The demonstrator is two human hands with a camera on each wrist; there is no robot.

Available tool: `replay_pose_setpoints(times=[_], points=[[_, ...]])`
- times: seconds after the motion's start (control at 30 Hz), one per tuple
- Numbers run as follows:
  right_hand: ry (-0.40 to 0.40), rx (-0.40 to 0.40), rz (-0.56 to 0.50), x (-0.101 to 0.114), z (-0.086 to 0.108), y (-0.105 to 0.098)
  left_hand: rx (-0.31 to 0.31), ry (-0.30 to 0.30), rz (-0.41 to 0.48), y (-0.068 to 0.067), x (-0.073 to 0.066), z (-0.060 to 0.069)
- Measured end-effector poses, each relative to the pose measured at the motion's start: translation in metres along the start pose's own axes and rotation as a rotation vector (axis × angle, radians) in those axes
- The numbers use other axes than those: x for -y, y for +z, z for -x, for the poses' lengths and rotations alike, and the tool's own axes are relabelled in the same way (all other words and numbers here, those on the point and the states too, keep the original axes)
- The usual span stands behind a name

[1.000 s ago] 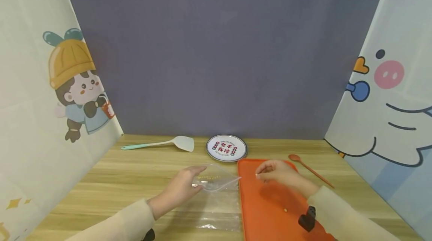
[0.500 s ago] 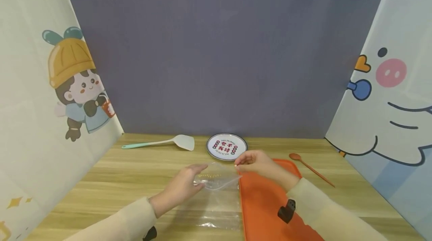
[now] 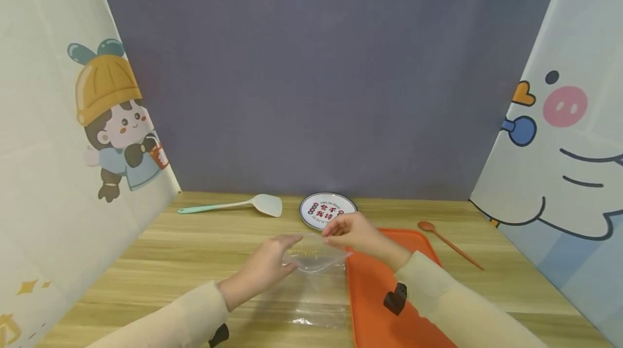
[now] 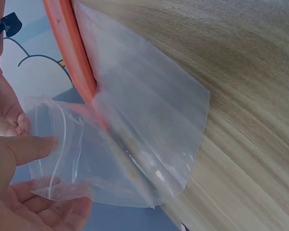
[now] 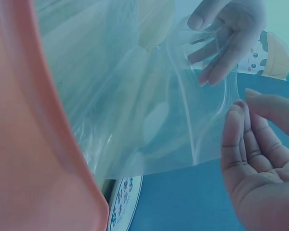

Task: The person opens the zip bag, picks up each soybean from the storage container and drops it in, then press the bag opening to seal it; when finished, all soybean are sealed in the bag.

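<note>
My left hand (image 3: 260,267) holds a clear zip bag (image 3: 304,299) by its mouth, thumb and fingers spread apart on either side, so the mouth gapes. Small yellow beans or kernels (image 3: 304,252) show through the plastic in the head view. My right hand (image 3: 355,234) is at the far rim of the mouth, thumb and fingertips pinched together; the small pale bean between them is hidden now. In the right wrist view the right fingertips (image 5: 240,107) are just beside the zip edge, and the left hand (image 5: 231,36) sits across from them.
An orange tray (image 3: 375,294) lies right of the bag, partly under the right forearm. Behind are a round plate (image 3: 316,207) with red characters and a white spatula (image 3: 266,205) with a green handle. A wooden spoon (image 3: 452,246) rests at the right.
My right hand has moved left from above the orange tray to the bag's mouth, carrying a small pale bean. The left hand has stayed on the bag, almost still.
</note>
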State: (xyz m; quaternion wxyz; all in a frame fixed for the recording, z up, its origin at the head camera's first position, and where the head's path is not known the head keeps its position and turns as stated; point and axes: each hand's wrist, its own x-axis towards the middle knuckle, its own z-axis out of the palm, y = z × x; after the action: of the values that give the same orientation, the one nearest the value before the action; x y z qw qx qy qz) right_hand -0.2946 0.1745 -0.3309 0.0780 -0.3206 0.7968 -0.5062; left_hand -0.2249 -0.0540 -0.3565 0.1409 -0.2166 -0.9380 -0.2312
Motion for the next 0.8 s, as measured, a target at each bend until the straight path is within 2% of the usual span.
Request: replay_pose_setpoints(times=[0.13, 0.3, 0.53, 0.8], points=[[0.001, -0.014, -0.011, -0.004, 0.003, -0.005, -0.005, 0.005, 0.007, 0.001, 0.0, 0.0], [0.04, -0.033, -0.017, -0.01, 0.013, -0.021, -0.013, 0.012, 0.013, 0.002, 0.002, 0.001], [0.151, -0.025, 0.004, -0.022, 0.042, -0.052, -0.015, 0.015, 0.025, 0.004, 0.004, 0.002], [0.208, 0.042, 0.061, -0.035, 0.071, -0.08, -0.014, 0.01, 0.031, 0.004, 0.008, 0.004]])
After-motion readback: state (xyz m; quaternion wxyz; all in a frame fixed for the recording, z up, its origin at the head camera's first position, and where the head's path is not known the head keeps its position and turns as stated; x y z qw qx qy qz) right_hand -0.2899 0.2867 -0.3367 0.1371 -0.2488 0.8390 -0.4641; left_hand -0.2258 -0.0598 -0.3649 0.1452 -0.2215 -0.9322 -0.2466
